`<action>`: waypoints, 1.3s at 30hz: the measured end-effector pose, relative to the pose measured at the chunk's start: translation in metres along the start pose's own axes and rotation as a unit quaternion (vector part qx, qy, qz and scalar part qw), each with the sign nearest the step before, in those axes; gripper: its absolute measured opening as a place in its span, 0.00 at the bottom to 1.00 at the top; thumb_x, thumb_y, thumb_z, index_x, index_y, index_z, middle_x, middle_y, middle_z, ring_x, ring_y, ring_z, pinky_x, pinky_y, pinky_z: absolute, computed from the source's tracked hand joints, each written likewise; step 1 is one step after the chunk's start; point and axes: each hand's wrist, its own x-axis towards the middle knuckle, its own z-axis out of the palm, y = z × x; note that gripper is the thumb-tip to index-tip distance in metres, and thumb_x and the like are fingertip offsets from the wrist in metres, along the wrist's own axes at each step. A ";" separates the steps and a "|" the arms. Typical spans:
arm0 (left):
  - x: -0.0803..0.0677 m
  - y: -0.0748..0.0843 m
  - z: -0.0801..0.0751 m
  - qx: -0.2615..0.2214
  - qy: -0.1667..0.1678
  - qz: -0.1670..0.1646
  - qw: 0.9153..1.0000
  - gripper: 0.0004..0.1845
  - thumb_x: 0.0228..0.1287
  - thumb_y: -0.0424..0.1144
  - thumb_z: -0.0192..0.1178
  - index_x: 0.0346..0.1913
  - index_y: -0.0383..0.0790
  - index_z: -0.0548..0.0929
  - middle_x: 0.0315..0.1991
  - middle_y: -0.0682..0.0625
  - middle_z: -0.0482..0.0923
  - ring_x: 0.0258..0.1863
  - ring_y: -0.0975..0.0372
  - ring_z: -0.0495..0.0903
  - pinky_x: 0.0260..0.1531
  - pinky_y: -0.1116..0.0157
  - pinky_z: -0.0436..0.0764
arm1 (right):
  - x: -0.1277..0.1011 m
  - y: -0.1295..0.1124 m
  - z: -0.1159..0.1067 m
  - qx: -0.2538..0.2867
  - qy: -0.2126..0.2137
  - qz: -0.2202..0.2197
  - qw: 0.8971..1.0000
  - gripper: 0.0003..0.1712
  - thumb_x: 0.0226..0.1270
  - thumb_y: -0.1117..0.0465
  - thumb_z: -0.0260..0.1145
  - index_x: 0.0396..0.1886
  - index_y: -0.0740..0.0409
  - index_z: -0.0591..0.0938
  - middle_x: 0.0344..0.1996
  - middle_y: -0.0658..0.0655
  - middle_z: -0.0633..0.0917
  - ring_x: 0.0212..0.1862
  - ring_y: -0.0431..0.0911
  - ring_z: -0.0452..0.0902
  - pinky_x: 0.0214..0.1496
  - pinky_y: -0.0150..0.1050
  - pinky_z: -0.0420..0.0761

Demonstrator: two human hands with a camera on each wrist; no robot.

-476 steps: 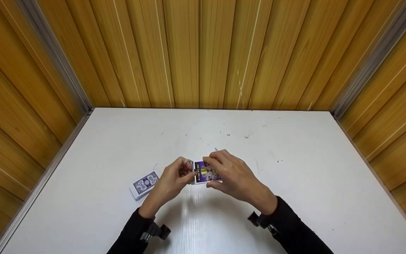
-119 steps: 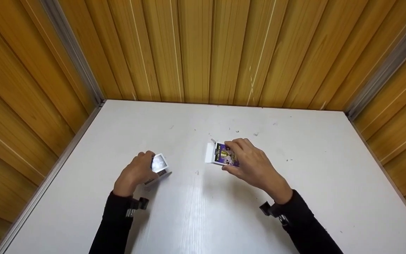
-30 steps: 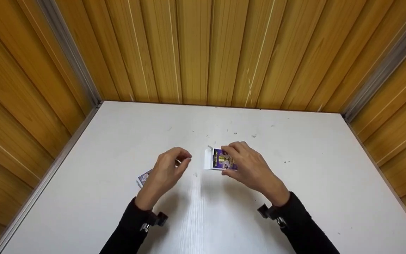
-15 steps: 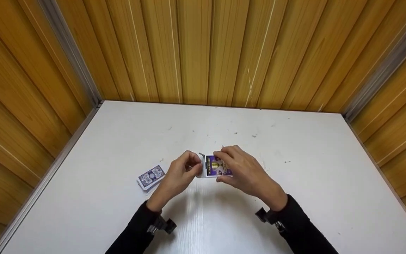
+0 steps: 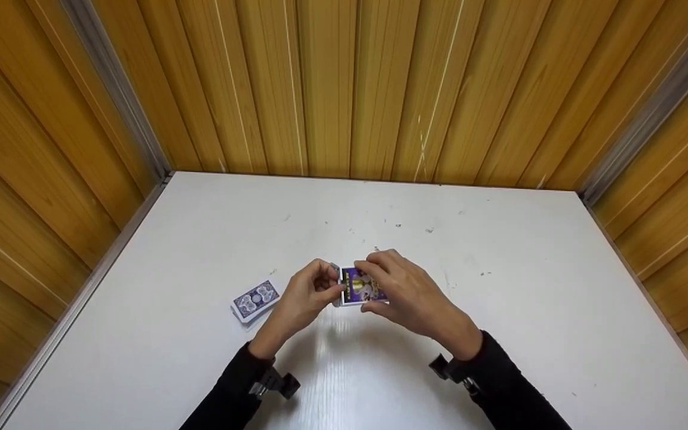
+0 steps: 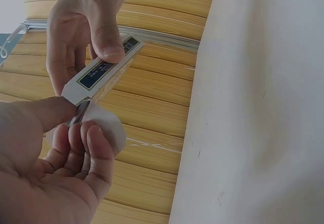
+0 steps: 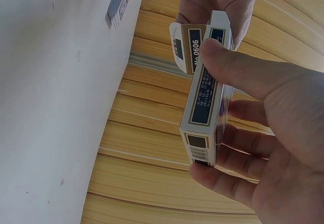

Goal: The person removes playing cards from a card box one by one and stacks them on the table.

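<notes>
Card box (image 5: 363, 286) lies left-right — open flap probably toward left hand (image 5: 305, 295).

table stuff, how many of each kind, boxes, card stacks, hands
card box: 1, gripped by the right hand, the left hand at its open flap end
card stack: 1, lying on the table
hands: 2
total: 4

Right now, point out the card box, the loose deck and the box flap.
card box (image 7: 205, 102), right wrist view, on its printed narrow side.
loose deck (image 5: 254, 300), head view, on the top card's back.
box flap (image 7: 183, 47), right wrist view, on the open flap.
</notes>
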 end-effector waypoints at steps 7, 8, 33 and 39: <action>-0.001 -0.001 0.002 -0.002 0.014 -0.011 1.000 0.09 0.66 0.24 0.66 0.43 0.31 0.76 0.34 0.48 0.78 0.33 0.62 0.77 0.31 0.72 0.79 | -0.001 0.001 0.004 -0.006 0.008 -0.007 1.000 0.41 0.53 0.52 0.85 0.64 0.59 0.79 0.54 0.57 0.80 0.55 0.49 0.77 0.52 0.43 0.81; 0.000 -0.002 0.002 -0.003 0.014 -0.011 1.000 0.09 0.66 0.24 0.66 0.43 0.30 0.75 0.34 0.48 0.78 0.33 0.62 0.77 0.31 0.73 0.79 | -0.001 0.001 0.004 -0.009 0.006 -0.006 1.000 0.41 0.53 0.51 0.84 0.64 0.59 0.79 0.54 0.56 0.80 0.55 0.49 0.77 0.52 0.42 0.82; -0.006 0.019 -0.025 0.227 0.024 0.061 0.972 0.23 0.62 0.26 0.63 0.61 0.37 0.83 0.50 0.45 0.74 0.37 0.59 0.75 0.36 0.65 0.77 | -0.001 0.014 -0.004 -0.004 0.006 0.048 0.999 0.40 0.53 0.51 0.84 0.64 0.59 0.79 0.55 0.57 0.80 0.54 0.49 0.77 0.49 0.43 0.82; -0.012 0.020 -0.022 0.312 -0.004 0.091 0.946 0.33 0.55 0.38 0.80 0.60 0.34 0.76 0.56 0.45 0.69 0.48 0.58 0.75 0.47 0.61 0.81 | 0.000 0.011 -0.002 -0.009 -0.004 0.043 0.999 0.41 0.54 0.50 0.84 0.65 0.59 0.79 0.55 0.57 0.80 0.55 0.49 0.77 0.51 0.44 0.82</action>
